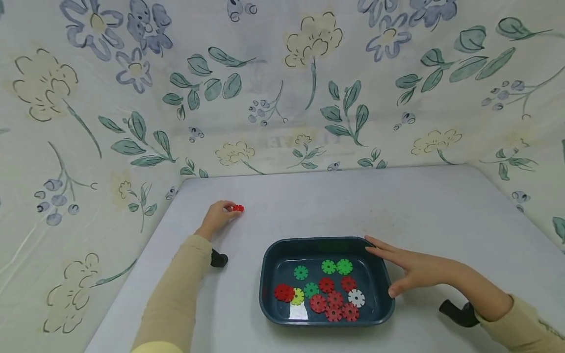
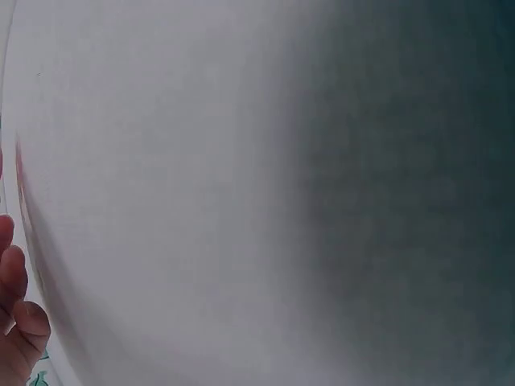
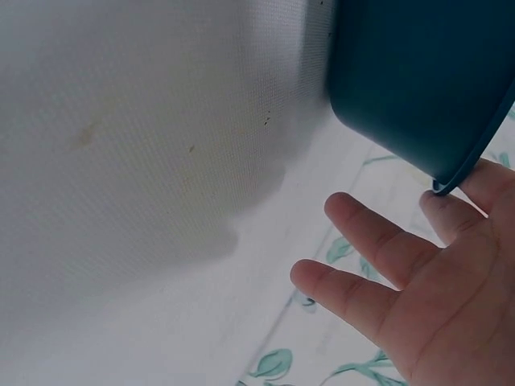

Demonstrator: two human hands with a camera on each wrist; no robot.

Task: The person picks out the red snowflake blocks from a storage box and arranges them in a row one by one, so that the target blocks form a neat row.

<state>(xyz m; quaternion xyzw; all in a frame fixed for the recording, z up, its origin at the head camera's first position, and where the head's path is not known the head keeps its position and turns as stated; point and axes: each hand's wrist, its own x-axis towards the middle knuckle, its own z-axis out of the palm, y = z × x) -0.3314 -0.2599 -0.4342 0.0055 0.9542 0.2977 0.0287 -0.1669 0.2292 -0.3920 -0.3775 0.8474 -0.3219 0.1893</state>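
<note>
At the table's far left, my left hand (image 1: pixel 217 215) pinches a red notched plastic disc (image 1: pixel 238 208) between thumb and fingertips. The left wrist view catches only some fingers (image 2: pixel 20 314) at its left edge; the disc is not clear there. My right hand (image 1: pixel 417 267) touches the right side of a dark teal tray (image 1: pixel 326 241), its fingers spread and mostly straight. From the right wrist view, this hand (image 3: pixel 434 297) meets the tray's rim (image 3: pixel 463 173), with two fingers apart from it. Inside the tray lie several notched discs: red (image 1: pixel 318 303), green (image 1: pixel 344 266), yellow (image 1: pixel 297 296) and white (image 1: pixel 356 298).
A white cloth covers the table (image 1: pixel 309 206). Flower-printed fabric (image 1: pixel 273 98) rises behind it and along both sides. A black wrist device (image 1: pixel 218 258) sticks out beneath the left sleeve, and another black device (image 1: pixel 459 314) beneath the right wrist.
</note>
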